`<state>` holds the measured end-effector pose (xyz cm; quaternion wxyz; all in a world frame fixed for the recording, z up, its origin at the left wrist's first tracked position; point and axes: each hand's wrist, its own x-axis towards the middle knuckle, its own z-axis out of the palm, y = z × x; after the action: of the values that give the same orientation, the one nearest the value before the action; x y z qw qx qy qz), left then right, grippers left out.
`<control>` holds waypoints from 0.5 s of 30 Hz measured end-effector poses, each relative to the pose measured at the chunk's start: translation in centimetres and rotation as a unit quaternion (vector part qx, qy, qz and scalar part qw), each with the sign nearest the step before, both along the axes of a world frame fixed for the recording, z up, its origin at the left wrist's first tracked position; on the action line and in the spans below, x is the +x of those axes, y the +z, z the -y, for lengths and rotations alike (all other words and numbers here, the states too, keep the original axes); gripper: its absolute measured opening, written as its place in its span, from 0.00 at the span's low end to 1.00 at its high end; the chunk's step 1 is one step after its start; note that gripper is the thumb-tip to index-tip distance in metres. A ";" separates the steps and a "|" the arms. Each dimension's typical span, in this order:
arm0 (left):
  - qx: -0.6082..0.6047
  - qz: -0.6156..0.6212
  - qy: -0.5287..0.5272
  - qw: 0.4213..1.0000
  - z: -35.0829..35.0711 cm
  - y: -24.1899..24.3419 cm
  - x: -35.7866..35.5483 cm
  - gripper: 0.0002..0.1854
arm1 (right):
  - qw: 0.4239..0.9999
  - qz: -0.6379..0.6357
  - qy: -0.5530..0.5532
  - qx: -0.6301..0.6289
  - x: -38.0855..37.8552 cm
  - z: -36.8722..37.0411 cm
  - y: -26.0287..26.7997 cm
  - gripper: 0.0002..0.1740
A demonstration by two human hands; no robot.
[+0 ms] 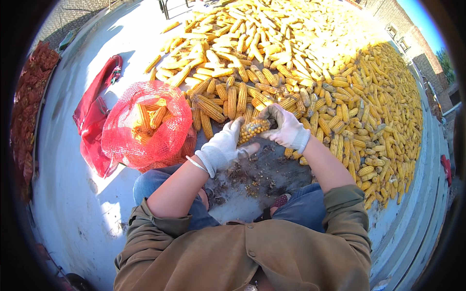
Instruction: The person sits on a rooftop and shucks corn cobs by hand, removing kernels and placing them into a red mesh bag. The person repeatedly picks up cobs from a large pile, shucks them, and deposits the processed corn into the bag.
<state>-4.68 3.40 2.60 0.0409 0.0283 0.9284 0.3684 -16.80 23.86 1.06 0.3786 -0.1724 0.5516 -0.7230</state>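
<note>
Between my two gloved hands is an ear of corn (253,130) with patchy kernels and a greyish, mouldy-looking stretch along its top. My left hand (222,147) holds its left end, the fingers behind it and the thumb below. Around the right end curl the fingers of my right hand (285,125); that glove is stained dark at the fingertips. A red mesh sack (145,91) stands open to the left of my left hand, with several yellow ears (143,118) inside. Right beyond my hands begins a large heap of husked corn ears (269,76).
Empty-looking red sacks (93,123) lie left of the mesh sack. Loose kernels and debris (255,185) litter the floor between my legs. Filled red sacks (32,120) line the far left edge. Dark furniture legs (164,9) stand at the back. A ridged pale edge (407,232) runs along the right.
</note>
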 end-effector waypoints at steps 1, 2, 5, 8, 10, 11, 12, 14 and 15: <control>0.193 0.116 -0.028 0.974 -0.3 2.2 -0.5 0.39 | 0.999 -0.041 -0.010 -0.009 0.7 -0.5 1.7 0.40; 0.238 0.095 -0.011 0.967 -0.8 2.0 -0.8 0.36 | 0.996 -0.083 -0.020 -0.017 1.2 -1.1 3.7 0.41; 0.294 -0.008 0.059 0.954 -2.3 3.5 0.1 0.32 | 0.952 0.176 -0.243 -0.062 3.3 -0.4 7.7 0.25; 0.174 -0.135 0.079 0.972 -4.9 4.2 -0.4 0.33 | 0.953 0.139 -0.021 -0.267 -0.4 -4.4 0.2 0.24; 0.038 -0.189 0.080 0.978 -4.7 3.2 -0.2 0.35 | 0.986 0.002 -0.120 -0.112 1.2 -1.7 1.0 0.26; 0.004 -0.195 0.076 0.978 -5.0 3.1 0.0 0.36 | 0.985 -0.056 -0.165 -0.019 2.2 -0.5 1.8 0.28; -0.029 -0.199 0.066 0.977 -5.5 3.1 0.2 0.37 | 0.949 -0.214 -0.206 0.107 2.2 0.7 1.5 0.32; -0.016 -0.172 0.070 0.982 -6.5 3.6 -0.1 0.38 | 0.875 -0.348 -0.234 0.242 1.7 0.0 2.0 0.37; -0.014 -0.156 0.085 0.984 -6.4 3.6 0.0 0.37 | 0.830 -0.400 -0.242 0.305 1.9 0.7 2.5 0.40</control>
<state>-4.69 9.76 6.23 -0.1354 0.0058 0.9274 0.3486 -14.93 23.18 3.52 -0.0289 -0.1832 0.8713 -0.4543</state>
